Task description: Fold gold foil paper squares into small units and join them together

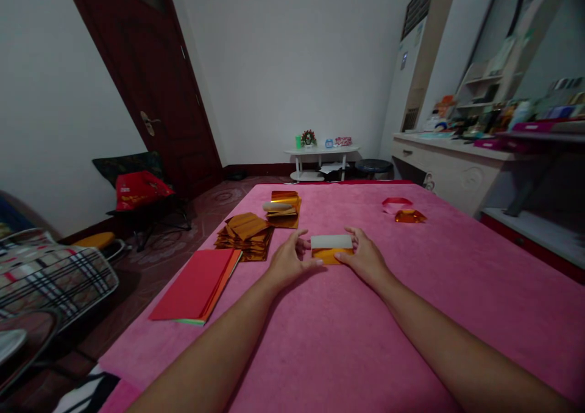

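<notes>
In front of me on the pink cloth is a piece of gold foil paper (325,256), its upper part showing as a pale, rounded fold or roll (331,241). My right hand (369,259) grips it at the right end, thumb pressed on the gold face and fingers behind. At the left end, my left hand (287,261) holds it with curved fingers near the roll and its thumb at the lower corner. Left of my hands lies a stack of folded gold paper (244,236). Behind that stack are more gold papers (284,203), with a pale rolled edge on top.
Red and other coloured sheets (194,285) lie near the table's left edge. A folded gold paper piece (410,216) and a pink ribbon-like loop (397,204) lie at the far right. Beyond the pink-covered table (411,328) stand a low white table (320,151) and a dresser (448,163).
</notes>
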Action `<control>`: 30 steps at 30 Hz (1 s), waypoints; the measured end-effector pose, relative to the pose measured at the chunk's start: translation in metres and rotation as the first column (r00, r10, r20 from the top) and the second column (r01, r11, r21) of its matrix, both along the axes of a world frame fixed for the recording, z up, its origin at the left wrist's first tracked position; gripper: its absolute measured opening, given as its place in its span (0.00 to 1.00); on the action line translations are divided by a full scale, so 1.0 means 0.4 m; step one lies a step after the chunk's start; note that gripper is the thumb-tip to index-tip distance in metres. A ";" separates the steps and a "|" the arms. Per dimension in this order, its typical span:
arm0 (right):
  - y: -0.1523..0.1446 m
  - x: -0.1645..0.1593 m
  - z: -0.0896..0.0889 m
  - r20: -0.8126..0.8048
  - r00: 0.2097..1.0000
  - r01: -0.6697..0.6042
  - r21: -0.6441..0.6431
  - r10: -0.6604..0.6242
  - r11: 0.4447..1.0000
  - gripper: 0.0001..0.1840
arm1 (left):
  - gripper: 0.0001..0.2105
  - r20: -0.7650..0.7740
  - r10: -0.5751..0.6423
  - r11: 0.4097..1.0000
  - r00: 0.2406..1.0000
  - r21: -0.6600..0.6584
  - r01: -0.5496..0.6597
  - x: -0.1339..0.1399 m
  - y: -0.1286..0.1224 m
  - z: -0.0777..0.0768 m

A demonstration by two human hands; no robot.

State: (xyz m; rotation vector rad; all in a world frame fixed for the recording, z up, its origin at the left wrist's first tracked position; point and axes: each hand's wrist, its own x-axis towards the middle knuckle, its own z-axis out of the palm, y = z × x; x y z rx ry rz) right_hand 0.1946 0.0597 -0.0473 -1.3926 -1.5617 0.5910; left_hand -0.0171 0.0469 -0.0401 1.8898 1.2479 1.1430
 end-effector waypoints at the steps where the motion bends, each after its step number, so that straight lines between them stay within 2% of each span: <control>1: -0.001 0.000 0.000 -0.063 0.998 -0.026 0.004 0.026 1.000 0.36 | 0.42 0.020 -0.020 1.000 1.000 0.016 0.019 0.001 0.002 -0.005; 4: -0.016 -0.005 0.016 -0.243 0.963 -0.124 -0.006 0.119 0.992 0.34 | 0.45 0.122 -0.045 0.999 0.992 0.014 0.043 0.006 0.005 -0.012; 7: -0.040 -0.015 0.045 -0.371 0.912 -0.190 -0.001 0.176 0.982 0.32 | 0.44 0.299 -0.030 0.997 0.954 -0.060 0.050 0.013 0.002 -0.003; 9: -0.054 -0.024 0.061 -0.407 0.892 -0.211 0.004 0.195 0.977 0.30 | 0.37 0.394 -0.039 0.989 0.918 -0.117 0.092 0.020 -0.004 0.009; 12: -0.068 -0.037 0.074 -0.400 0.889 -0.241 0.009 0.225 0.970 0.28 | 0.21 0.489 -0.076 0.967 0.869 -0.177 0.184 0.032 -0.016 0.028; 15: -0.071 -0.047 0.075 -0.364 0.899 -0.237 0.059 0.241 0.970 0.25 | 0.16 0.554 -0.023 0.969 0.832 -0.194 0.156 0.040 -0.027 0.041; 18: -0.070 -0.049 0.074 -0.376 0.883 -0.273 0.072 0.280 0.959 0.21 | 0.16 0.569 0.009 0.974 0.822 -0.191 0.122 0.040 -0.030 0.045; 23: -0.078 -0.051 0.075 -0.451 0.803 -0.431 0.010 0.389 0.902 0.18 | 0.15 0.561 0.017 0.986 0.828 -0.148 0.081 0.024 -0.018 0.045; 27: -0.087 -0.059 0.075 -0.353 0.838 -0.470 -0.084 0.415 0.879 0.15 | 0.18 0.586 0.060 0.992 0.808 -0.123 0.015 0.005 -0.003 0.047; 30: -0.089 -0.063 0.078 -0.349 0.855 -0.445 -0.112 0.384 0.889 0.16 | 0.23 0.499 0.058 0.991 0.865 -0.132 0.009 -0.005 0.004 0.043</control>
